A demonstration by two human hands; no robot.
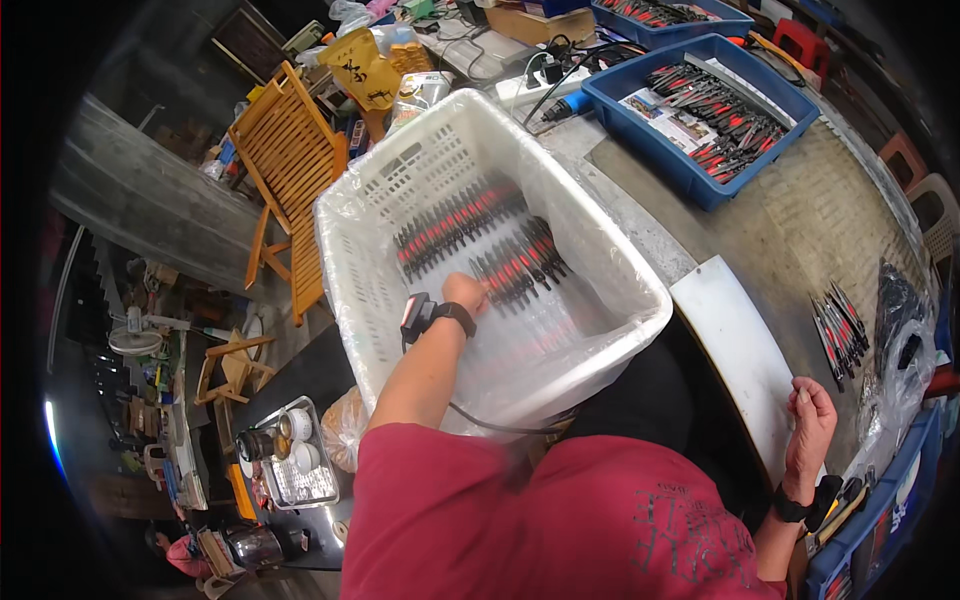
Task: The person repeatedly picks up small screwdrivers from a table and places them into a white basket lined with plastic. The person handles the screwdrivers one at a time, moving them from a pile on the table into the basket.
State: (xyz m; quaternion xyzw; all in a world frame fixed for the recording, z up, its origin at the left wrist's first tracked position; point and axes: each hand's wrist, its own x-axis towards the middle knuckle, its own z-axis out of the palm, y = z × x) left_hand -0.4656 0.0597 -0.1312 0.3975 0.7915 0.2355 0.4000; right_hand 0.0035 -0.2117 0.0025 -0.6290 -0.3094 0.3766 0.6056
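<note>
My left hand [465,293] reaches into a white plastic basket [590,238] lined with clear film. Its fingers are closed at the left end of the nearer row of slim black-and-red hand tools [518,266]; what they hold is hidden. A second row of the same tools [460,222] lies farther back in the basket. Over to the right, my right hand [812,432] is raised beside a white board [735,345], its fingers loosely bent and nothing visible in them. Just beyond that hand, several similar tools [840,332] lie on the worktable.
A blue tray [690,180] of black-and-red tools sits on the worktable [770,235], with another blue tray [735,22] behind it. A wooden folding chair [290,170] stands left of the basket. A metal tray with jars [305,485] is at lower left. Clear plastic bags [895,375] lie far right.
</note>
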